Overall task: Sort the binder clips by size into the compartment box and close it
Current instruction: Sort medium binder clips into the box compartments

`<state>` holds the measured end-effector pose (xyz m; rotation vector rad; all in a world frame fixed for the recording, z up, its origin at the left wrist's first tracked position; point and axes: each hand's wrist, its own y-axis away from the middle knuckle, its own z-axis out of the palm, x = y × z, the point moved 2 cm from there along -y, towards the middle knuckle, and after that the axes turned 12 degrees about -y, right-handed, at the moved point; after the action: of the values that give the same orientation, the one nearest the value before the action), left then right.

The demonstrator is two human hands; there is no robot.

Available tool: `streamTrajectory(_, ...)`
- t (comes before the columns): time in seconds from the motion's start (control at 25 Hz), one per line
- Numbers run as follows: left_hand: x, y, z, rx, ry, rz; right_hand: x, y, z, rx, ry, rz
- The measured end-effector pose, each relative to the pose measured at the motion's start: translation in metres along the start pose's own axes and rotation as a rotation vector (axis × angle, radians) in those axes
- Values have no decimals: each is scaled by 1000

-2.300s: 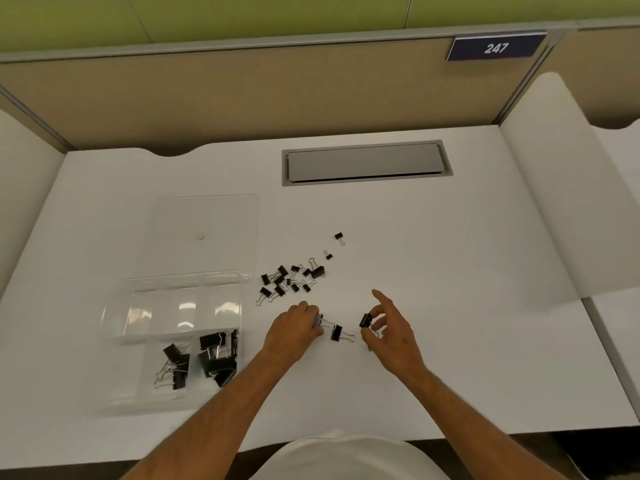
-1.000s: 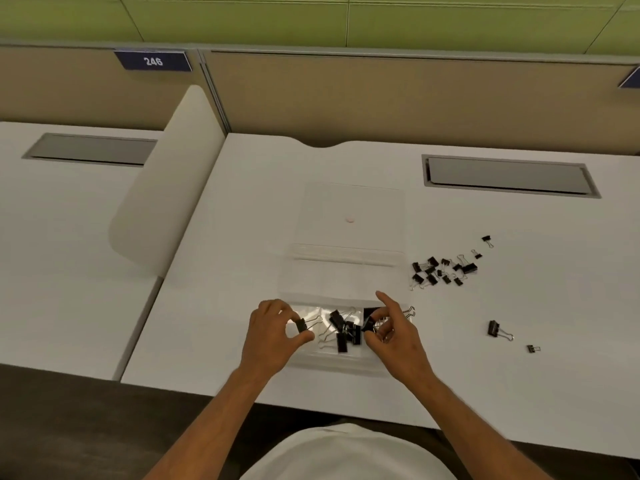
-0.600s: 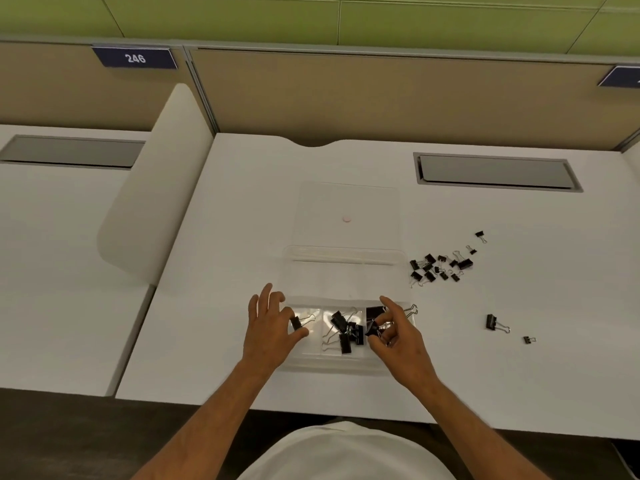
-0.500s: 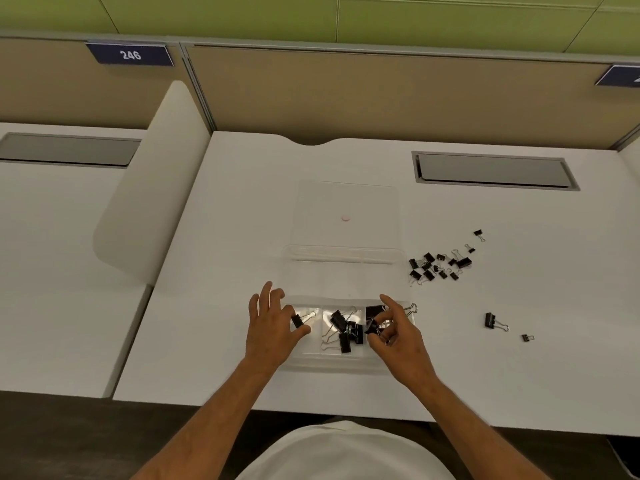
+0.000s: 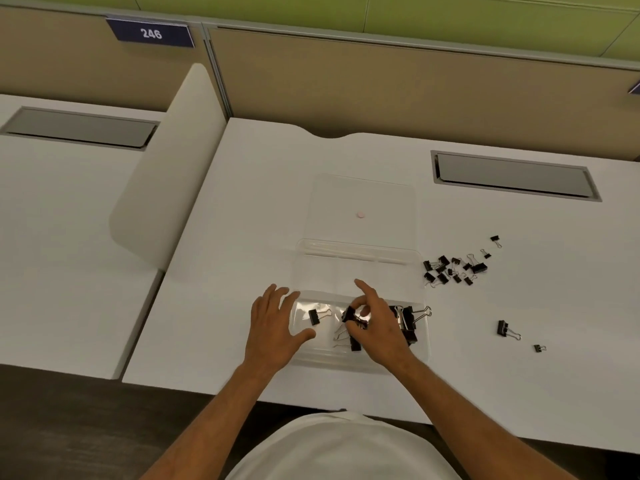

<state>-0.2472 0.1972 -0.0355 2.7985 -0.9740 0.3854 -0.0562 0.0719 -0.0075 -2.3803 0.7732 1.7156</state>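
Observation:
A clear compartment box (image 5: 360, 271) lies on the white desk, its lid (image 5: 360, 202) folded back flat. My left hand (image 5: 273, 327) rests open at the box's left edge, beside a single black clip (image 5: 314, 317) in the near left compartment. My right hand (image 5: 377, 323) is over the near middle compartment, its thumb and fingers pinched on a black binder clip (image 5: 349, 314). Large clips (image 5: 407, 318) fill the near right compartment. A pile of small clips (image 5: 450, 268) lies right of the box. A medium clip (image 5: 504, 329) and a tiny clip (image 5: 538, 348) lie farther right.
A grey cable hatch (image 5: 512, 174) is set in the desk at the back right. A rounded white divider (image 5: 166, 168) stands to the left, with another desk beyond it. A tan partition wall runs along the back.
The left hand let go of its clip into the near left compartment and opened. The right hand moved left from the right compartment to the middle one, still pinching a clip.

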Motion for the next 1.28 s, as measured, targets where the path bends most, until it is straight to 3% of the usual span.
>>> streamTrajectory(0.2,-12,27,-10,-66,110,-159,-17,-21,49,-168,3,-29)
streamTrajectory(0.44,-21,40,-11,-65,118,-189,-13,-28,67,-200,145,-53)
streamTrajectory(0.6,-19,41,-10,-48,137,-170,-10,-21,40,-48,107,-97)
streamTrajectory(0.76,-7,38,-11,-13,159,-122,4,-12,-17,157,-55,20)
streamTrajectory(0.84,0,35,-11,-2,176,-95,10,-7,-35,183,-56,67)
streamTrajectory(1.04,14,30,-7,-3,176,-51,24,4,-11,-105,187,127)
streamTrajectory(1.28,16,33,-12,18,186,-47,27,3,4,-141,488,60)
